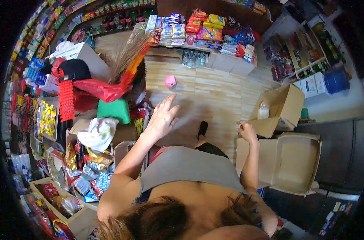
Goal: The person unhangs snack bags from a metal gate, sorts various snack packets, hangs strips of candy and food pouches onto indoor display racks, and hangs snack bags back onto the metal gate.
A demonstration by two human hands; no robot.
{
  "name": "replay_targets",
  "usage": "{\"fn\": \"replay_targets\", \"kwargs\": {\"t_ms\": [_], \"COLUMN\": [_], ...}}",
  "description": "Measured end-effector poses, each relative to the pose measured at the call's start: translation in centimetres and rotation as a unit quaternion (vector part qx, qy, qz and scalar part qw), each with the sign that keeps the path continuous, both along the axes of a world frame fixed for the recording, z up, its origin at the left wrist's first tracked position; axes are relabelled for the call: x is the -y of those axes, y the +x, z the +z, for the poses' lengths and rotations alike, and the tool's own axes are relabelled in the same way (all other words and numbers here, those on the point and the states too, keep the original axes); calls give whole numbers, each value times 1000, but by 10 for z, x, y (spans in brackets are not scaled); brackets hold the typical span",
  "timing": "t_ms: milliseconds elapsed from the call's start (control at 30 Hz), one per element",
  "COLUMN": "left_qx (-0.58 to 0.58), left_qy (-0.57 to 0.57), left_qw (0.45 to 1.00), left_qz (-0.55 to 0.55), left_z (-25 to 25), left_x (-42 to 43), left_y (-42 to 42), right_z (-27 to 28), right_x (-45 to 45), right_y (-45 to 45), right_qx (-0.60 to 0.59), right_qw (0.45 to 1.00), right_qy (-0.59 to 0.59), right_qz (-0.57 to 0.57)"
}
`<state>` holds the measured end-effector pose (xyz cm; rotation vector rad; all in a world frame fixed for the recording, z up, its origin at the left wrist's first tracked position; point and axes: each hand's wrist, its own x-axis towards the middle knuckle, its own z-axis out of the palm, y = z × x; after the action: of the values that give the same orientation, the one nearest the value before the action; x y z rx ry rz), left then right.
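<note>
My left hand (162,118) reaches forward over the wooden floor, palm down, fingers stretched out and holding nothing. Beyond its fingertips is a small pink rounded object (170,81), at or just above the floor; its kind is unclear. My right hand (248,132) is at the right with its fingers curled in. Whatever it may hold is hidden. Close beside that hand stands an open cardboard box (288,105) with a pale packet (263,111) inside. A second open cardboard box (300,160) lies below it.
Left of me are a carton of snack packets (104,182), a green container (114,111), a broom (128,56) and a black cap (74,69). A counter of packaged goods (182,40) stands ahead. Shelves (306,48) and a blue water container (337,80) are at the right.
</note>
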<state>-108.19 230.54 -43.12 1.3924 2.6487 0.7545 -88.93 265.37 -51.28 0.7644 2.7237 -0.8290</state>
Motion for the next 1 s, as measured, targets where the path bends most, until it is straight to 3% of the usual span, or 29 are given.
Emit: {"fn": "replay_targets", "kwargs": {"t_ms": [200, 267, 500, 600, 800, 833, 1000], "left_qx": [12, 28, 44, 35, 7, 2, -26], "left_qy": [-13, -18, -58, -69, -66, -48, -14], "left_qw": [997, 994, 981, 966, 945, 941, 904], "left_qz": [76, 105, 181, 245, 320, 335, 426], "left_z": [-6, -1, 14, 6, -19, -15, -15], "left_x": [-91, -115, -160, -165, -172, -173, -176], "left_y": [-43, -51, -96, -118, -188, -201, -240], "right_z": [-28, -18, 14, 18, 11, 32, 10], "right_x": [-93, -105, -87, -69, -62, -63, -80], "right_y": [-104, -151, -309, -360, -450, -460, -536], "right_qx": [28, 0, -49, -131, -118, -85, -23], "right_qw": [991, 973, 861, 803, 738, 738, 709], "right_qy": [-12, -6, -26, -40, -51, -57, -28], "right_qz": [127, 229, 505, 579, 663, 667, 704]}}
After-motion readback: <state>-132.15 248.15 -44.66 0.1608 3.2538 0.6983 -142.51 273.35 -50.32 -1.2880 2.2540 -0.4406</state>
